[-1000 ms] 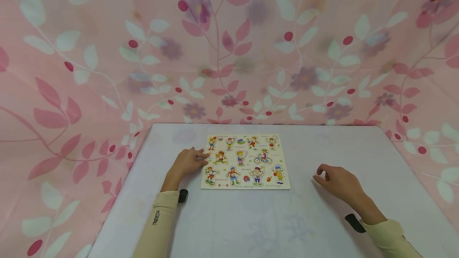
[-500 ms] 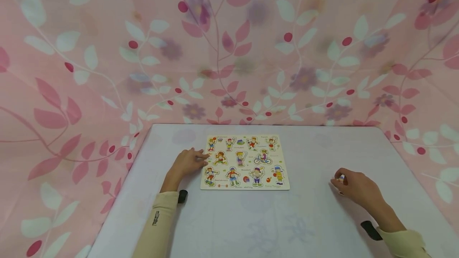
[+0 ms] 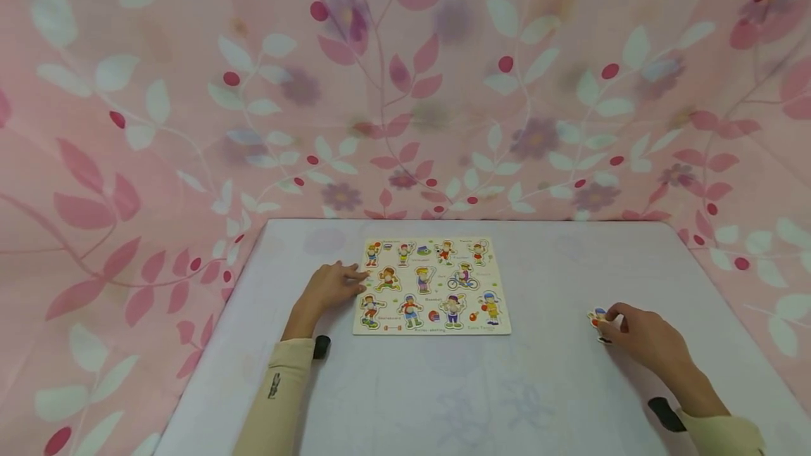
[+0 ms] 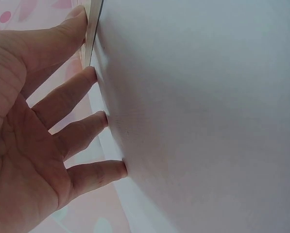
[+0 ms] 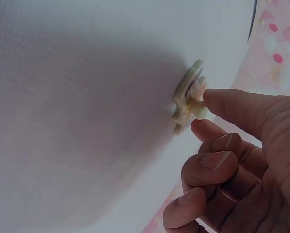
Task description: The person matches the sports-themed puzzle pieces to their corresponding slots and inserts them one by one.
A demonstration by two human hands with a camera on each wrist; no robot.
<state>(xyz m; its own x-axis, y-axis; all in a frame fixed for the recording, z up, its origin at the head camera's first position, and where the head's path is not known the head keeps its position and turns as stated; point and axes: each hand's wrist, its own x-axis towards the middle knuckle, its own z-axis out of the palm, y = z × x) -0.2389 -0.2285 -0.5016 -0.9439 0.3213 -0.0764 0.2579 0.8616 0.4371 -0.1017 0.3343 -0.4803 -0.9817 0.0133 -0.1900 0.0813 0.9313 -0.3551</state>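
Observation:
A wooden peg puzzle board with sports-figure pieces lies flat on the table. My left hand rests at its left edge, fingers spread. In the left wrist view the thumb touches the board's edge, and the other fingertips rest on the cloth. To the right of the board, my right hand has thumb and index finger at the small knob of a puzzle piece, a figure with a blue top. Its other fingers curl beneath, seen in the right wrist view. Part of the piece is hidden behind the fingertips.
A white cloth covers the table. Behind it hangs a pink curtain with leaves and flowers. Dark wrist-camera mounts sit near both cuffs, the left mount and the right mount.
My right hand has moved right and slightly toward me, away from the board. The puzzle piece now shows at its fingertips. My left hand stays at the board's edge.

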